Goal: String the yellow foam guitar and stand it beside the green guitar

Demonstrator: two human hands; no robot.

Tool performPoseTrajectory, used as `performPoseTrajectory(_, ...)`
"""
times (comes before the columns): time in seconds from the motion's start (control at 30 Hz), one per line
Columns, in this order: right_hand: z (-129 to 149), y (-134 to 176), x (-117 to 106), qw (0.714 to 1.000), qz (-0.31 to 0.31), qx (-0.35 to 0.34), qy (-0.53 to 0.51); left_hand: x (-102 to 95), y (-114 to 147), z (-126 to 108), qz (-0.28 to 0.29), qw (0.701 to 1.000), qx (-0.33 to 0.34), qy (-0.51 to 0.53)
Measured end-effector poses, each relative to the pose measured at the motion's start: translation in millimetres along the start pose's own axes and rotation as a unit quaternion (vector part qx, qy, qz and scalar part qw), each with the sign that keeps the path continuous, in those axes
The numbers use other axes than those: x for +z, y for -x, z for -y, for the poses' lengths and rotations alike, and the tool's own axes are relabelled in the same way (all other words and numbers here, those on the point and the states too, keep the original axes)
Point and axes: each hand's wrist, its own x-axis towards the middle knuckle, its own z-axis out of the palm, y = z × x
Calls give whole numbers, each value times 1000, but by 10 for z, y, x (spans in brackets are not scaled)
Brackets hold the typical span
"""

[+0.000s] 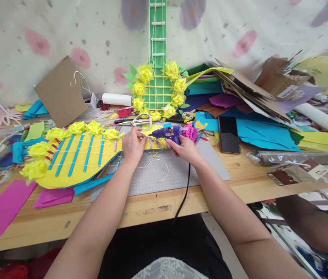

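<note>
A yellow paper guitar [76,162] lies across the table, with blue strips, white strings and yellow paper flowers on its body. My right hand [185,148] grips a purple hot glue gun [166,133], its nozzle pointing left over the guitar's neck. From its handle a black cord [187,186] hangs down past the table edge. Close to the nozzle, my left hand [133,144] has its fingertips pinched at the neck; what is between them is too small to make out. Loose white string [164,170] curls onto the grey cutting mat [143,182] below.
A green paper guitar [158,81] with yellow flowers stands against the wall. Scissors [142,121] lie behind my left hand. A phone [228,135], blue paper [268,133] and stacked cardboard [248,91] are at right. Pink paper [5,211] lies front left. Another person's arm [312,224] shows lower right.
</note>
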Motion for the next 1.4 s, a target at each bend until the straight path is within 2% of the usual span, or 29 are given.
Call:
performPoseTrajectory(0.4,3,4,-10,1000,-1,3,-22,2,4,-3,4,999,23,-24)
performPoseTrajectory(0.63,30,19,-32,1000,1,4,-23,-3,7,-1,-7,997,60,-41)
performPoseTrajectory(1.0,-1,0,-14,1000,1,1,-17,-9,-3,-23,2,996,71,-47)
performPoseTrajectory(1.4,2,-1,-6,1000,0,0,-6,13,-18,-8,-29,993,96,-61)
